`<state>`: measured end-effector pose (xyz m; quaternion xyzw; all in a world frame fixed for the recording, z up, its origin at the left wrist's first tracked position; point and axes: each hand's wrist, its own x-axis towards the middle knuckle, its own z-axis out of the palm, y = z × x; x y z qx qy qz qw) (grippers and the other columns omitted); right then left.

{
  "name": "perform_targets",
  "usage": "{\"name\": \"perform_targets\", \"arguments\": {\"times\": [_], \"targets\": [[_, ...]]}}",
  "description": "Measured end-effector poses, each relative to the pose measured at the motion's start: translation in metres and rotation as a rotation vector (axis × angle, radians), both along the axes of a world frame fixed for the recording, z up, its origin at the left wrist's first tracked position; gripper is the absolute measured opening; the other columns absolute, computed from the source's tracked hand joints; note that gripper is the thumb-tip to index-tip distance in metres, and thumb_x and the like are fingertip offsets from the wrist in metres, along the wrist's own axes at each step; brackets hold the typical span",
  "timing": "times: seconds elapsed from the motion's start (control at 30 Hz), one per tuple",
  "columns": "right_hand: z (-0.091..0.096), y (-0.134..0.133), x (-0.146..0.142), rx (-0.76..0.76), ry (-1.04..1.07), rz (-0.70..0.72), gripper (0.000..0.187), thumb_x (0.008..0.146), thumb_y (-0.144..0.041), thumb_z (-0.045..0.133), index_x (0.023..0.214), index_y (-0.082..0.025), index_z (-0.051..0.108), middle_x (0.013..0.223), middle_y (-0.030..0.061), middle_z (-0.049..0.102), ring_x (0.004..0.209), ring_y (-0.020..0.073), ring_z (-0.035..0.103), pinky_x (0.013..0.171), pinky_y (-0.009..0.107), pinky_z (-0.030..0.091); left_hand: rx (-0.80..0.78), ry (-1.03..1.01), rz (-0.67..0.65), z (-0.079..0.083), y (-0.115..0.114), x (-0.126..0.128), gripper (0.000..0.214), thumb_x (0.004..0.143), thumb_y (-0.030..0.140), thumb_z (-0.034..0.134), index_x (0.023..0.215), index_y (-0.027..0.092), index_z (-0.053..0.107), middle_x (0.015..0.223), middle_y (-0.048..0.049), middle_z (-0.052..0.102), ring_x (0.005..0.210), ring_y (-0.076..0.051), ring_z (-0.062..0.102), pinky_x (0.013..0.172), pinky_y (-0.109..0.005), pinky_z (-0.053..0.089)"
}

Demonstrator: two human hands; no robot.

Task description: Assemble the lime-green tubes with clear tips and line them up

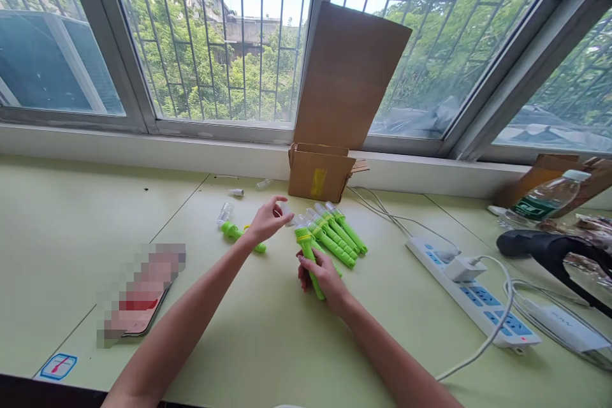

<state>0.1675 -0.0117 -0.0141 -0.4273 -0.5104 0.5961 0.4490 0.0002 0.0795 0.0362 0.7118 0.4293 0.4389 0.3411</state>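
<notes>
My right hand [324, 277] is wrapped round a green plastic tube [305, 237] with a threaded neck, held tilted above the table. Left of it, my left hand [268, 220] pinches a small clear plastic cap [287, 211] between thumb and fingers, apart from the tube's neck. Several green tubes with clear caps [342, 229] lie side by side just beyond my right hand. Partly hidden behind my left hand is another green tube [232, 230], with a clear cap [225, 212] by its neck.
An open cardboard box [320, 172] stands against the window. Small clear pieces [262, 184] lie left of it. A phone [148, 306] rests at the left. To the right are a power strip [471, 293] with cables, a plastic bottle [545, 197] and a black strap-like object [535, 245].
</notes>
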Motion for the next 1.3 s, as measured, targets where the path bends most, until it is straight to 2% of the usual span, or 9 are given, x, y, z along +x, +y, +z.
{"name": "perform_targets", "arguments": {"times": [0.1, 0.23, 0.43, 0.63, 0.83, 1.07, 1.3], "targets": [[-0.003, 0.0, 0.0, 0.013, -0.014, 0.014, 0.026, 0.077, -0.04, 0.058, 0.089, -0.019, 0.05, 0.057, -0.0041, 0.056, 0.039, 0.0096, 0.048, 0.038, 0.022, 0.039, 0.007, -0.056, -0.061, 0.002, -0.004, 0.003, 0.045, 0.074, 0.04, 0.062, 0.113, 0.02, 0.052, 0.07, 0.0021, 0.054, 0.06, -0.01, 0.053, 0.058, -0.021, 0.042], [-0.006, 0.0, -0.001, 0.04, -0.098, 0.057, 0.027, 0.075, -0.041, 0.062, 0.085, -0.018, 0.052, 0.057, -0.0045, 0.055, 0.039, 0.0079, 0.047, 0.038, 0.02, 0.037, 0.006, -0.025, -0.164, -0.001, -0.011, 0.009, 0.036, 0.075, 0.041, 0.061, 0.105, 0.021, 0.056, 0.059, 0.006, 0.046, 0.053, -0.008, 0.045, 0.052, -0.02, 0.037], [-0.008, 0.001, -0.002, 0.065, -0.109, 0.019, 0.032, 0.077, -0.048, 0.057, 0.089, -0.019, 0.051, 0.056, -0.0058, 0.053, 0.036, 0.0076, 0.044, 0.035, 0.02, 0.036, -0.011, -0.165, -0.032, -0.005, -0.011, 0.019, 0.042, 0.072, 0.044, 0.065, 0.103, 0.02, 0.053, 0.062, 0.0039, 0.056, 0.056, -0.01, 0.051, 0.053, -0.02, 0.036], [-0.008, 0.001, -0.003, 0.096, -0.09, -0.019, 0.034, 0.08, -0.049, 0.055, 0.095, -0.019, 0.05, 0.057, -0.0059, 0.053, 0.036, 0.0077, 0.044, 0.034, 0.02, 0.036, -0.103, -0.293, -0.023, -0.008, -0.015, 0.023, 0.047, 0.069, 0.047, 0.067, 0.101, 0.019, 0.049, 0.061, 0.0024, 0.061, 0.053, -0.01, 0.052, 0.051, -0.02, 0.034], [-0.006, -0.001, -0.004, 0.098, -0.09, -0.029, 0.038, 0.081, -0.05, 0.053, 0.104, -0.019, 0.05, 0.057, -0.0059, 0.053, 0.035, 0.008, 0.043, 0.033, 0.021, 0.036, -0.146, -0.251, -0.158, -0.003, -0.021, 0.019, 0.041, 0.075, 0.046, 0.062, 0.103, 0.019, 0.048, 0.065, 0.0007, 0.063, 0.05, -0.008, 0.047, 0.048, -0.019, 0.031], [-0.007, 0.0, -0.004, 0.107, -0.108, -0.069, 0.046, 0.08, -0.052, 0.053, 0.112, -0.019, 0.051, 0.055, -0.0067, 0.048, 0.036, 0.0075, 0.04, 0.033, 0.02, 0.034, -0.188, -0.308, -0.256, 0.0, -0.022, 0.013, 0.047, 0.076, 0.046, 0.061, 0.112, 0.02, 0.046, 0.085, -0.0062, 0.069, 0.056, -0.009, 0.052, 0.05, -0.019, 0.032], [-0.004, -0.003, -0.003, 0.112, -0.063, -0.05, 0.042, 0.083, -0.047, 0.053, 0.113, -0.018, 0.052, 0.05, -0.0082, 0.042, 0.035, 0.0064, 0.033, 0.033, 0.019, 0.029, -0.243, -0.368, -0.392, 0.003, -0.023, 0.01, 0.049, 0.078, 0.046, 0.061, 0.116, 0.018, 0.047, 0.095, -0.0111, 0.069, 0.076, -0.016, 0.061, 0.068, -0.027, 0.044]]}}
